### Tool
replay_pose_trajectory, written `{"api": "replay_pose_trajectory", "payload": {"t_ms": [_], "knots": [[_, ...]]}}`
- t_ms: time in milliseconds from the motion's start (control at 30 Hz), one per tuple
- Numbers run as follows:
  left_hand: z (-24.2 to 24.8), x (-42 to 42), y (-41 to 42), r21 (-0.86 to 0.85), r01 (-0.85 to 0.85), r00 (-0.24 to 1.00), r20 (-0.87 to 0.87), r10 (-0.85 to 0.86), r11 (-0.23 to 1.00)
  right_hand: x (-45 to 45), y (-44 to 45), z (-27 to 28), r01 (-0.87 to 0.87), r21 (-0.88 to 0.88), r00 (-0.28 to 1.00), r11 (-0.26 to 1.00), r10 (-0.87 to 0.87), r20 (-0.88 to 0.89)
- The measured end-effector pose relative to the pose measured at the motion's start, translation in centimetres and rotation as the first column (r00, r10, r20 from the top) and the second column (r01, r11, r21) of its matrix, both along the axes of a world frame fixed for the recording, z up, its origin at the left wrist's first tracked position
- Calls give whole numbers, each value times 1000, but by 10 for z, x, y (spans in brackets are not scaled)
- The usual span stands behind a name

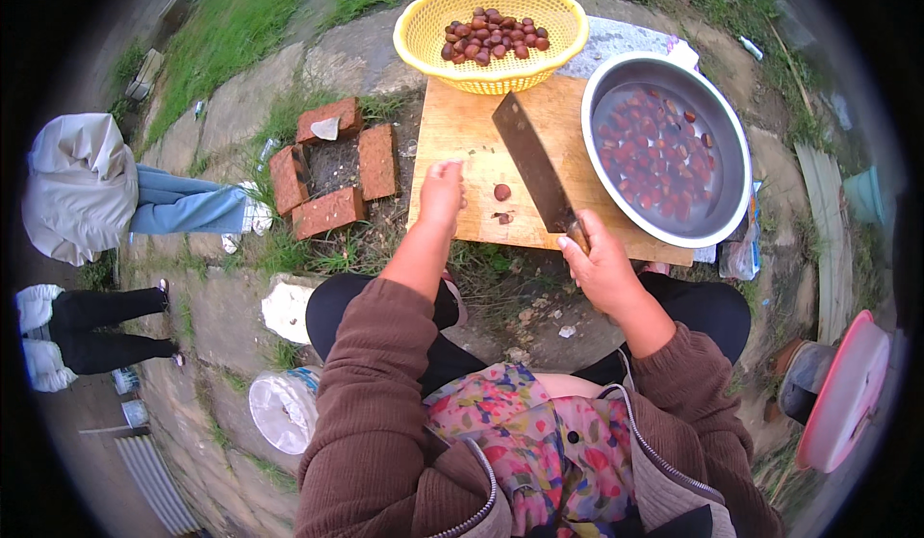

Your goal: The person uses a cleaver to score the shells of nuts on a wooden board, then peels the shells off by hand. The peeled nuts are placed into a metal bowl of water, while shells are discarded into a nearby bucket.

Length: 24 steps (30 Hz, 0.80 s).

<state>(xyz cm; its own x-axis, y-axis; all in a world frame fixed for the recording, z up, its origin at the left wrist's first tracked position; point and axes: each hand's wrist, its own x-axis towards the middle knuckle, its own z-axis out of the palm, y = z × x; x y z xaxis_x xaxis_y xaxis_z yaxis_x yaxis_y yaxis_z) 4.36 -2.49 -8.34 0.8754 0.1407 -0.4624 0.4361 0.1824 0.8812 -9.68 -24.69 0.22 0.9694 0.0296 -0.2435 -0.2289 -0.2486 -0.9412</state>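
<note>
My right hand [603, 264] grips the wooden handle of a cleaver [535, 166], its broad dark blade slanting up and left over a wooden cutting board [462, 126]. Over the board's left part is my left hand [442, 193], fingers curled; whether anything lies inside them is hidden. Between hand and blade, a single chestnut [502, 192] rests on the board, with dark shell scraps [503, 217] just below it. A yellow plastic basket [419, 51] at the far edge contains brown chestnuts [494, 33]. On the right, a metal basin [593, 177] holds many chestnuts [653, 152] in cloudy water.
Red bricks [328, 213] form a rough square on the ground left of the board. Two people stand at the far left, one in blue jeans [184, 195]. A white bucket [283, 412] is by my left side. A pink-rimmed basin [844, 393] leans at right.
</note>
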Motion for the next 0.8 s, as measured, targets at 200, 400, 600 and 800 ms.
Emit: {"api": "replay_pose_trajectory", "payload": {"t_ms": [200,400,600,800], "knots": [[87,-26,25,-532,-134,991,-73,113,836,10,6,-24,-106,-273,987,956,135,91],[93,-29,33,-513,-174,985,-108,138,841,13,14,-26,-171,-419,974,892,217,64],[103,-25,30,-519,-128,991,-32,130,845,12,21,-7,-154,-447,974,881,210,79],[95,-22,36,-477,-145,989,-62,131,867,18,22,-28,-169,-474,984,864,179,-25]]}}
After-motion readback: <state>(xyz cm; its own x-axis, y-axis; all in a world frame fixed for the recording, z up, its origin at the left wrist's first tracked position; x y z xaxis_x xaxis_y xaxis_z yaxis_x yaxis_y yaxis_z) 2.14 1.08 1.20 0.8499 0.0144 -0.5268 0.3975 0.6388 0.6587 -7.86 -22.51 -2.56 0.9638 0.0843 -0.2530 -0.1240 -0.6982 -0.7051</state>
